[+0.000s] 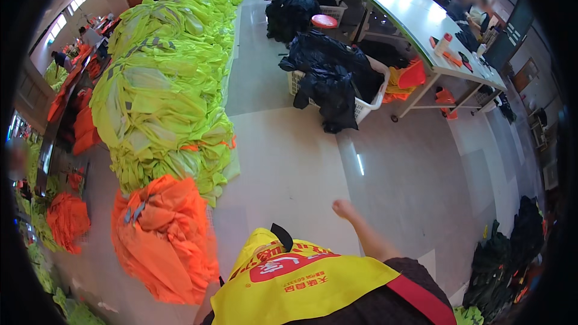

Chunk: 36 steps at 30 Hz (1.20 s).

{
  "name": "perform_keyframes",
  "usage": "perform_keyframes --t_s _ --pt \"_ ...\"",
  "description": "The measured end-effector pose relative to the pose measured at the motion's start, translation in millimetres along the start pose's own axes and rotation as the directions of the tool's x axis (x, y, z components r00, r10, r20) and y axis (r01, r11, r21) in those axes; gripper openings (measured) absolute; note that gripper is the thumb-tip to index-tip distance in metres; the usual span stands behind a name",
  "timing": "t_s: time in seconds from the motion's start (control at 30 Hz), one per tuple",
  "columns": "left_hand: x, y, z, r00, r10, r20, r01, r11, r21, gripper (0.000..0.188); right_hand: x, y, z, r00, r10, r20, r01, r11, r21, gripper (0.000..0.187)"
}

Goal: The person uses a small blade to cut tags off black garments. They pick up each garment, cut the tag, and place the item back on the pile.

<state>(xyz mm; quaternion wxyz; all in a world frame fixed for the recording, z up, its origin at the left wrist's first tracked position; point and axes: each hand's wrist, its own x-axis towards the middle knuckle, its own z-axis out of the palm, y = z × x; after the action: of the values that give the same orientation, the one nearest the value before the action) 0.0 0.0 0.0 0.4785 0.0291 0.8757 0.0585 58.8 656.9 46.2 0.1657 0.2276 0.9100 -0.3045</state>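
Yellow apron below — glossy pale floor, long worktable beyond.

Neon-yellow vests with grey stripes; orange bundle; black garments in a white basket; yellow apron with a red emblem; pale-green table.

From up here I see my own front at the lower edge: a bright yellow apron or vest with a red oval patch and red lettering on the chest. A black strap loop sits at its top edge. Under it I wear a dark brown top, crossed by a red band. My right forearm is bare, no sleeve over it.
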Motion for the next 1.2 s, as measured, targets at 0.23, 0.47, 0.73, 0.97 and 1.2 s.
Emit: perform_keyframes --t_s 0.23,0.47,0.73,0.97,1.2 --pt "132.2 92.8 -151.8 0.992 -0.029 0.121 0.032 0.999 -0.022 0.032 254.8 -135.0 -117.7 0.975 -0.17 -0.141 0.196 0.961 0.195 0.024" --pt "382.9 253.0 -471.4 0.876 0.235 -0.421 -0.315 0.94 -0.129 0.032 302.7 -31.1 -122.3 0.922 0.152 0.356 -0.041 0.953 -0.3 0.029" --pt "481.5 618.5 -852.5 0.595 0.452 -0.665 -0.726 0.657 -0.203 0.033 416.0 27.3 -180.5 0.485 0.779 0.398 -0.861 0.506 0.06 0.018" --pt "563.9 577.5 -856.6 0.942 0.315 -0.117 -0.323 0.945 -0.056 0.027 802.7 -92.3 -392.6 0.96 0.196 -0.198 -0.164 0.972 0.167 0.019" --pt "651.4 574.5 -914.6 0.967 0.139 0.212 -0.187 0.957 0.223 0.029 1062.3 -229.3 -575.6 0.931 -0.128 -0.342 0.262 0.886 0.383 0.018"
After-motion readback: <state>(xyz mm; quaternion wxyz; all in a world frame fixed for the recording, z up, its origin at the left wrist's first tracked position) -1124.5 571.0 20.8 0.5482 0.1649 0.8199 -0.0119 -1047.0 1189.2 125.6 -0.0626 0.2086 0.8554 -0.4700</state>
